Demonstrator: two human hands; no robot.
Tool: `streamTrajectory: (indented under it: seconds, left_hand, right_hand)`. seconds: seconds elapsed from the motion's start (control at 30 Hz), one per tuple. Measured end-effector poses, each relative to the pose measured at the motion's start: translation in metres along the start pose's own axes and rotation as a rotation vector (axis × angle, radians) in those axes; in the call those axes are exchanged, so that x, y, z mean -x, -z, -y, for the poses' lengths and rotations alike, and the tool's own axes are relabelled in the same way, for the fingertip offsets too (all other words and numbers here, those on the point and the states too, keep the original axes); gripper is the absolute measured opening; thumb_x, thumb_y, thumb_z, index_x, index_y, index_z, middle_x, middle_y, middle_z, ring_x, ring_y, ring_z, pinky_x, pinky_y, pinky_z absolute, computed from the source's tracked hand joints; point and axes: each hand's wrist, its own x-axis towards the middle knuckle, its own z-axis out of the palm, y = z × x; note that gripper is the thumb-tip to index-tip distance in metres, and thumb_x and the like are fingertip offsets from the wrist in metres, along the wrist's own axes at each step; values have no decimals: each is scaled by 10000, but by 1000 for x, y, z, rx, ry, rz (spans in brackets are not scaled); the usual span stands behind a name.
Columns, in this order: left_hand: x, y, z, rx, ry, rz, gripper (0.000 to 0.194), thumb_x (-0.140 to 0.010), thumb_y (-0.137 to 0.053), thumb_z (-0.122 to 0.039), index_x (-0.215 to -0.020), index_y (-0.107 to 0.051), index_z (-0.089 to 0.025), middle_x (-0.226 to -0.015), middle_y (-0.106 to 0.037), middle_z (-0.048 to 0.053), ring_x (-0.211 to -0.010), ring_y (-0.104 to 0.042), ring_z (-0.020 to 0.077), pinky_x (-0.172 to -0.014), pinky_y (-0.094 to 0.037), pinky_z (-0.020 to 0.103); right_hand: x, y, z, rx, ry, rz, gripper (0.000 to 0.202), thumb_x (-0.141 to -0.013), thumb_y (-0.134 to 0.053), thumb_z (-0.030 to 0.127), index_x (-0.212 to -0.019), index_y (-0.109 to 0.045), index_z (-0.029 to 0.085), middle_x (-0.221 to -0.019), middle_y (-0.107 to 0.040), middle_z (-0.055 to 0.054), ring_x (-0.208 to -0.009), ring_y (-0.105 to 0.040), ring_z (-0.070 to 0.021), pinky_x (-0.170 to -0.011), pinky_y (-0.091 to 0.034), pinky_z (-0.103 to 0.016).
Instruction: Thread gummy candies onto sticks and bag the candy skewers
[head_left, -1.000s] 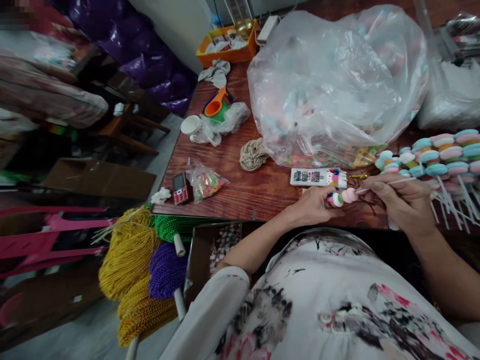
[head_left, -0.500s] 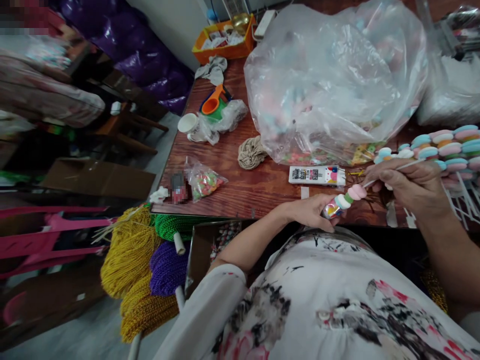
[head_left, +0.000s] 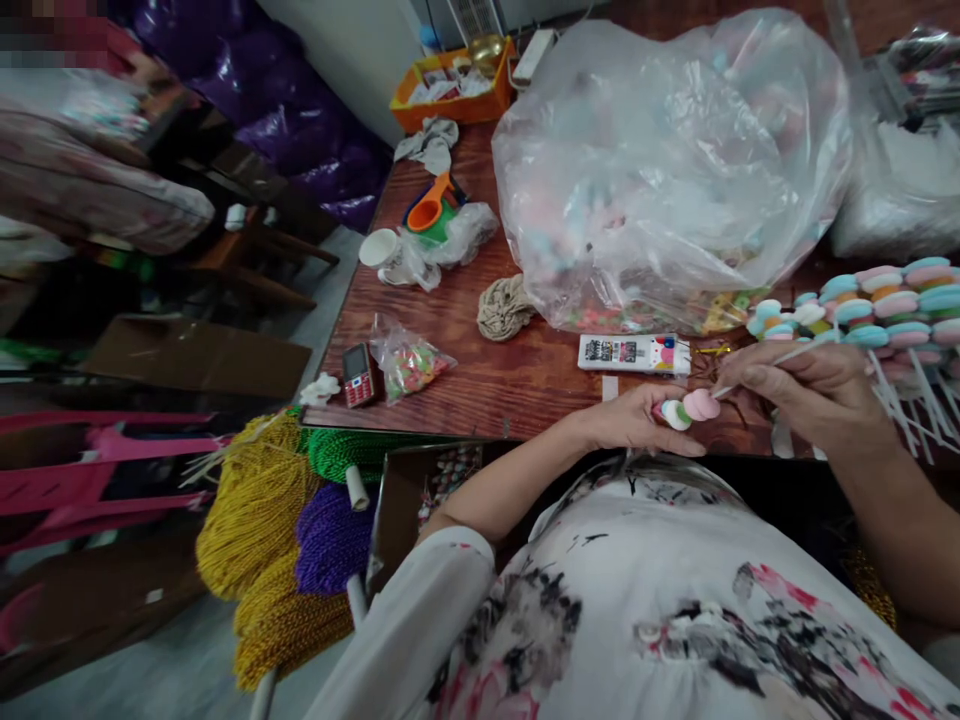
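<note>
My left hand (head_left: 634, 418) is closed around a short stack of pink, green and white bead-like pieces (head_left: 702, 404). Its pink end sticks out to the right, and my fingers hide the other end. In a pinch, my right hand (head_left: 814, 392) holds a thin white stick (head_left: 806, 347), whose lower tip meets the pink piece. Whether the tip is inside the piece, I cannot tell. Just beyond both hands lies a white printed packet (head_left: 634, 353). Right of my right hand are many similar pastel stacks on white sticks (head_left: 892, 300).
A large clear bag (head_left: 667, 170) of pastel pieces fills the back of the table. Further left are a coil of beige cord (head_left: 504, 307), a small bag of colourful bits (head_left: 412, 360), a phone (head_left: 359, 375), a paper cup (head_left: 379, 248) and an orange bin (head_left: 450, 85).
The stack has turned in my left hand, and its shiny patterned lower part is now mostly covered by my fingers. My right hand has shifted slightly left and down with the stick.
</note>
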Motion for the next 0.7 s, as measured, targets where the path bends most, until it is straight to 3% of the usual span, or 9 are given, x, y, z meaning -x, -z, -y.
streamTrajectory:
  seconds: [0.13,0.33,0.47,0.6,0.7]
  left_hand:
    - [-6,-6,6,-77,-167,-147,513,-568,-880,-419,-902,-621,-128,-801,-551,-30,-725,-479,83,-689,-393,219]
    - [-3,-5,11,-665,-294,-465,418,-691,-816,-388,-985,-630,-158,-819,-590,-32,-751,-511,109,-703,-380,229]
    - [-1,-4,12,-829,-334,-536,416,-719,-797,-416,-1003,-623,-167,-859,-637,-10,-764,-560,127,-712,-419,235]
    - [-1,-5,15,-923,-419,-610,443,-739,-778,-461,-1025,-627,-159,-925,-679,33,-804,-612,153,-737,-444,253]
    - [-2,-9,17,-984,-397,-605,374,-779,-747,-423,-1018,-638,-156,-920,-690,50,-801,-627,164,-734,-451,263]
  right_hand:
    - [10,-13,-4,118,-26,-159,158,-900,-633,299,-799,-753,286,-715,-715,15,-570,-617,-119,-496,-484,-253]
    - [9,-10,-28,-8,-202,-320,231,-882,-651,384,-733,-727,225,-676,-680,4,-490,-538,-96,-429,-421,-237]
    - [10,-11,-26,182,-157,-405,248,-889,-642,382,-710,-701,221,-605,-646,10,-486,-528,-97,-461,-412,-244]
    - [13,-17,-26,228,-108,-491,222,-904,-624,353,-730,-682,228,-592,-632,22,-496,-527,-102,-487,-401,-258]
    - [11,-23,-28,260,-68,-492,295,-912,-610,317,-636,-622,215,-550,-580,31,-511,-500,-96,-529,-393,-262]
